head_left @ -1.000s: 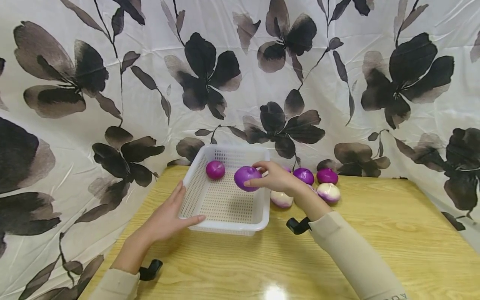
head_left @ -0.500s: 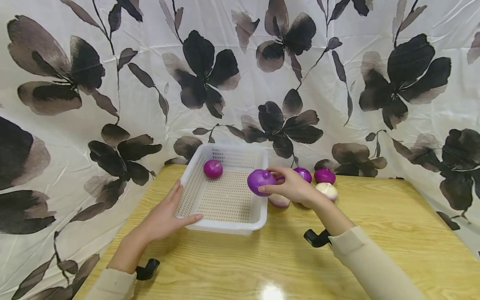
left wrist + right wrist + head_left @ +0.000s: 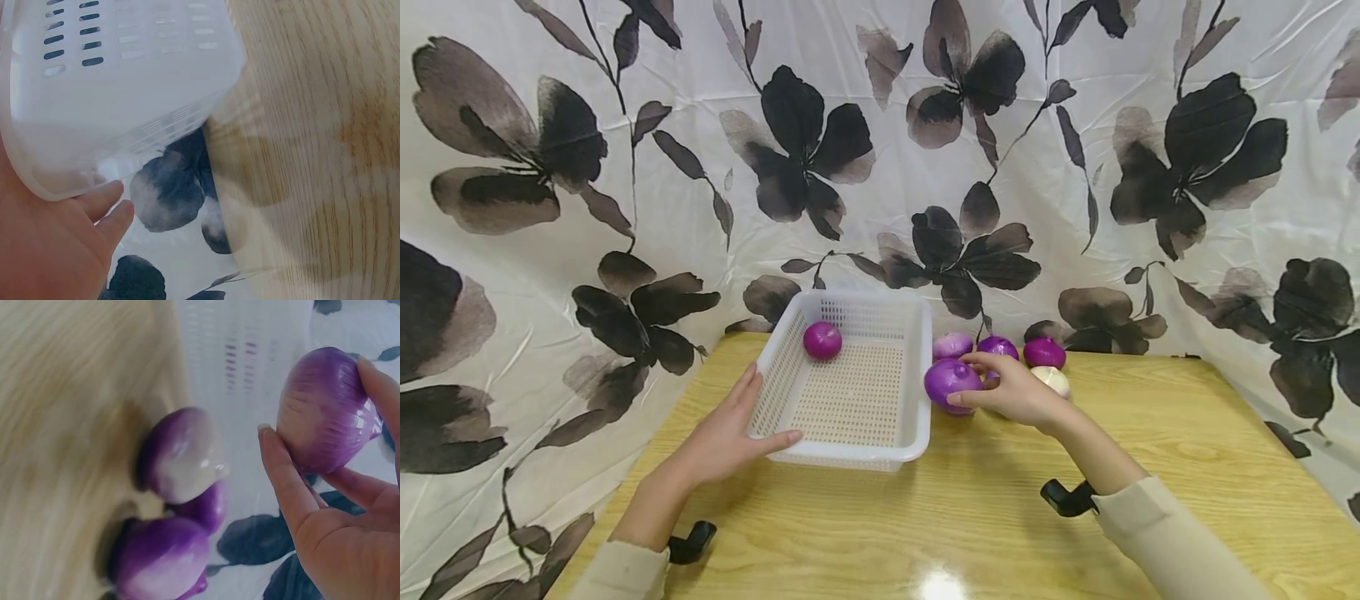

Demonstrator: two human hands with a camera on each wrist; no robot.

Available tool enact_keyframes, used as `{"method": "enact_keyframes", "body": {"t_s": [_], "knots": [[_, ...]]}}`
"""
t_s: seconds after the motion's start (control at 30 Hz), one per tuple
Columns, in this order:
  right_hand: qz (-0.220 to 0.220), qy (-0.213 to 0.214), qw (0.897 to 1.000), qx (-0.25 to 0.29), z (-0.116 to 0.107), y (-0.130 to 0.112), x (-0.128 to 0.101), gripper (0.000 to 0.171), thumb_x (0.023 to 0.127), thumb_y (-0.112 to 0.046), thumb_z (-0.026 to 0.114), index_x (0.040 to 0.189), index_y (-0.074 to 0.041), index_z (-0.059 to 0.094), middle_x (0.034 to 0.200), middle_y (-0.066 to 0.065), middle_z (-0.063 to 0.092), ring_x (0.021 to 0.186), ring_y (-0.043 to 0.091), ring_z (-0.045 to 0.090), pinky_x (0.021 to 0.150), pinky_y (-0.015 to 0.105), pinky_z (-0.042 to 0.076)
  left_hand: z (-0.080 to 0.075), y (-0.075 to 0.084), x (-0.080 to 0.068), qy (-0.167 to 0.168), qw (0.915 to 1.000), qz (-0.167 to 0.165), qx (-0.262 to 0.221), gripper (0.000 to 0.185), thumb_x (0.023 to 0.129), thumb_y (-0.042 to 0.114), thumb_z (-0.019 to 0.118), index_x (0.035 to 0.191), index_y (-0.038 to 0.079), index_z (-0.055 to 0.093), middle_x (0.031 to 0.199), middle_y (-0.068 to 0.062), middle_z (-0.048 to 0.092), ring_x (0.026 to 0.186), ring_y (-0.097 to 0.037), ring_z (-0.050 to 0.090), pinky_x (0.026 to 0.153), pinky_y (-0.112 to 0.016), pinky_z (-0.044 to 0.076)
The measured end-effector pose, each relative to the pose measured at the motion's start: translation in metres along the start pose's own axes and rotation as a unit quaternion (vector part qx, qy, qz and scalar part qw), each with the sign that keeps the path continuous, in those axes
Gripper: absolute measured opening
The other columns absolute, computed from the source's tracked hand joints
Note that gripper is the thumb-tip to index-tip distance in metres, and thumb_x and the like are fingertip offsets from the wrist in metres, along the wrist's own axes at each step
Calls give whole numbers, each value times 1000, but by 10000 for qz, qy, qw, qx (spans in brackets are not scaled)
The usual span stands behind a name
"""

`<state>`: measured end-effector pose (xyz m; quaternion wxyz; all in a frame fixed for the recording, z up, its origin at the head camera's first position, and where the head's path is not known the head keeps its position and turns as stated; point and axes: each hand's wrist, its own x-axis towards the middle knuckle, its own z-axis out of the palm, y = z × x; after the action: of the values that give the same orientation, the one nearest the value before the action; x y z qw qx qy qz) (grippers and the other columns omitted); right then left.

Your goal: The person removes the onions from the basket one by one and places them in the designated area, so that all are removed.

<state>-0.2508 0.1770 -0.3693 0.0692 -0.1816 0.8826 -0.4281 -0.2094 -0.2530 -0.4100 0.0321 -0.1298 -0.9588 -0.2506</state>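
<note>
I see my right hand with fingers curled round the round purple onion, held just outside the white perforated plastic basket at its 3 o'clock wall. My left hand lies flat against the basket's 8 o'clock corner, fingers straight. 1 small purple onion sits inside at 11 o'clock. 4 more onions cluster on the wooden surface behind my right hand.

Basket floor: wide bare room in the white perforated plastic basket; one small purple onion sits at its far left corner.
Right of basket: cluster of purple and pale onions crowds the wooden table.
Front: open tabletop.
</note>
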Motion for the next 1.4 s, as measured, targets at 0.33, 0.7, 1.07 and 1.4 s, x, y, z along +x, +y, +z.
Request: {"method": "enact_keyframes", "body": {"t_s": [0.33, 0.7, 1.07, 1.4], "knots": [[28, -87, 9998, -181, -7, 31, -24, 73, 87, -35, 83, 143, 1, 54, 134, 26, 60, 113, 36, 64, 91, 44, 58, 0, 0, 0, 2, 10000, 4, 10, 128, 83, 76, 66, 163, -2, 5, 171, -19, -3, 151, -51, 19, 117, -68, 25], [2, -518, 9977, -442, 4, 61, -41, 70, 87, -35, 83, 137, 5, 56, 120, 15, 65, 99, 25, 67, 88, 41, 56, -1, 1, -3, -67, 10000, -50, 15, 128, 83, 77, 65, 162, -3, 5, 171, -18, -4, 151, -51, 17, 117, -68, 24], [168, -605, 9977, -248, 10, 73, -44, 69, 89, -34, 81, 140, 4, 54, 126, 17, 63, 102, 24, 64, 85, 36, 54, 0, 2, -2, -61, 10000, -48, 39, 128, 83, 77, 66, 163, -2, 5, 171, -18, -4, 151, -50, 17, 117, -68, 24], [104, -586, 9978, -306, 9, 76, -42, 68, 90, -35, 80, 139, 4, 53, 123, 16, 62, 107, 26, 63, 87, 37, 55, 2, 0, -1, 5, 10000, 12, 92, 128, 83, 77, 65, 163, -2, 5, 171, -19, -5, 151, -51, 18, 117, -67, 25]]}}
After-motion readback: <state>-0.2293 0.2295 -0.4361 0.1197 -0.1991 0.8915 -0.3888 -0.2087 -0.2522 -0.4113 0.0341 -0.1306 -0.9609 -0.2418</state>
